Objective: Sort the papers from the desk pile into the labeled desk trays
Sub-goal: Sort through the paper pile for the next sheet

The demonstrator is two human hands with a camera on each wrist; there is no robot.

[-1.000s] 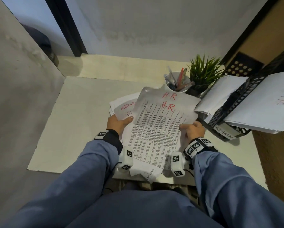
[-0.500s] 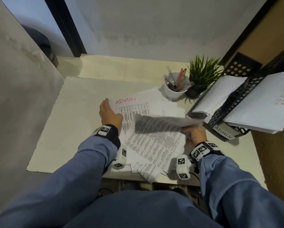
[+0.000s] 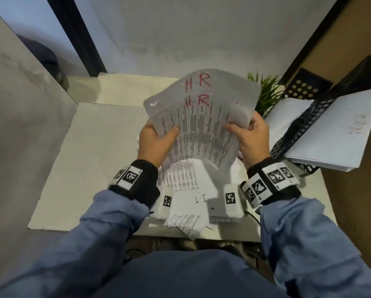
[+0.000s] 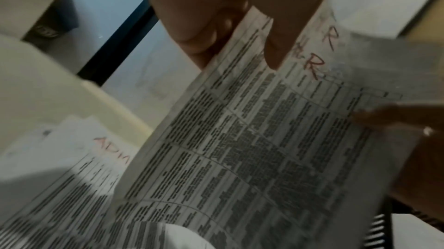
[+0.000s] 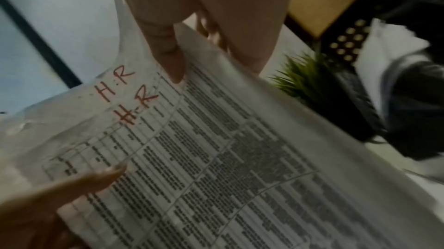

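Fingers (image 3: 169,134) of my left hand (image 3: 155,145) and my right hand (image 3: 252,139) pinch the printed white sheets marked H.R in red (image 3: 201,117), raised mid-frame above the loose paper pile (image 3: 186,186) on the pale surface (image 3: 94,164); black mesh trays (image 3: 305,123) sit far right.

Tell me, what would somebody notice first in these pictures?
Probably the papers held up in the middle, with "H.R" written twice in red at the top. The left hand and the right hand grip their two sides. To the right, black trays hold more white sheets, and a green plant peeks out behind.
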